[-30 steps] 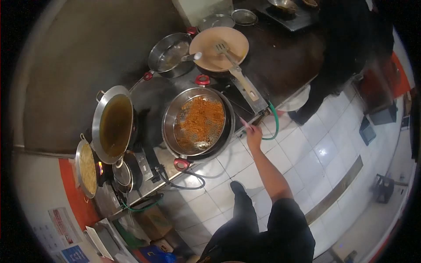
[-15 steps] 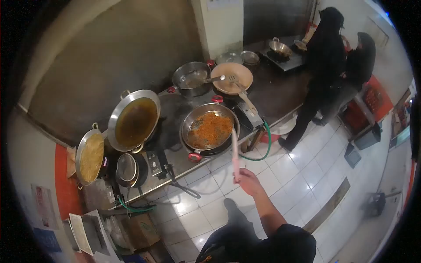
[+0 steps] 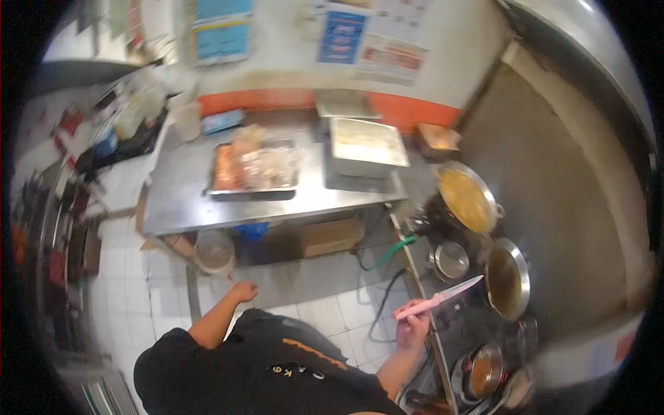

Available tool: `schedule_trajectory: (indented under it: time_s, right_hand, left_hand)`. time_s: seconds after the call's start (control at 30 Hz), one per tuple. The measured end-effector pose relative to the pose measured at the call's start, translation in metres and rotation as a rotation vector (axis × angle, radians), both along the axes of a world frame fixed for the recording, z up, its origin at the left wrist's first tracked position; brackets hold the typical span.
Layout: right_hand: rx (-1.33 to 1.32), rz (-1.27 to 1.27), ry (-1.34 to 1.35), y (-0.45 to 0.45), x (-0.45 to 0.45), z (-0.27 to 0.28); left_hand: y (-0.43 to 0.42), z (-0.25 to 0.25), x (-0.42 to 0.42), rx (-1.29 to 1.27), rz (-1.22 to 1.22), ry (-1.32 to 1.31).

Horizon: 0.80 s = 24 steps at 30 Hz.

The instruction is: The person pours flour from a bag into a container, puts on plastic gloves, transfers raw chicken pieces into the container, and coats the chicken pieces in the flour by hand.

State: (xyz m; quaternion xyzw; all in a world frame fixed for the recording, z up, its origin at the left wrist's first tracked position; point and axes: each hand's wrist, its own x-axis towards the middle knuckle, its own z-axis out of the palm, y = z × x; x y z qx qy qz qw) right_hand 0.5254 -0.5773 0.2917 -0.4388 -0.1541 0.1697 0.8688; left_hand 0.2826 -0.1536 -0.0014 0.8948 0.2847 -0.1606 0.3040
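Observation:
My right hand (image 3: 413, 326) is wrapped round the pink handle of a knife (image 3: 443, 296), whose blade points up and to the right, in front of the stove counter. My left hand (image 3: 243, 291) hangs at the left over the floor, its fingers curled, and what it holds, if anything, is too small to make out. Near the knife tip stands a wide pan of dark oil (image 3: 507, 279). A small strainer (image 3: 451, 261) lies above the blade, and a pan of orange-brown food (image 3: 486, 370) is at the lower right.
A steel table (image 3: 187, 197) carries a tray of packed food (image 3: 254, 167) and a lidded steel container (image 3: 369, 144). Another wide pan (image 3: 467, 200) with yellowish contents stands at the corner. Below the table are a bucket (image 3: 214, 252) and a cardboard box (image 3: 332, 236).
The view has swung left from the stove to the steel table. My left hand has come into view. The pink-handled knife is still in my right hand, its blade now clearly visible.

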Motion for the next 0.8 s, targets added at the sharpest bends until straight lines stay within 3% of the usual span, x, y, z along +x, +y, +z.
schedule_trajectory:
  time_s: [0.07,0.23,0.37,0.47,0.6,0.67,0.8]
  right_hand:
    - [-0.066,0.04,0.01,0.07,0.01,0.006]
    - [-0.169,0.259,0.123,0.165,0.047,-0.022]
    - [-0.487,0.241,0.261,0.221,0.087,-0.041]
    - [-0.758,0.356,0.327,0.266,0.132,-0.061]
    - [-1.157,0.381,-0.14,0.332,0.201,-0.149]
    - [-1.119,0.136,-0.652,0.355,0.235,-0.228]
    - [-1.347,0.253,-0.596,0.424,0.259,-0.191]
  left_hand:
    - [0.026,0.005,-0.018,-0.021,0.152,-0.142]
    - [0.064,0.026,-0.014,-0.126,0.325,-0.139]
    - [0.078,0.045,0.031,-0.199,0.512,-0.261]
    - [0.098,0.099,0.088,-0.301,0.455,-0.271]
    - [0.145,0.184,0.148,-0.421,0.403,-0.189]
    - [0.163,0.216,0.179,-0.224,0.472,-0.222]
    - [0.191,0.251,0.225,0.007,0.569,-0.381]
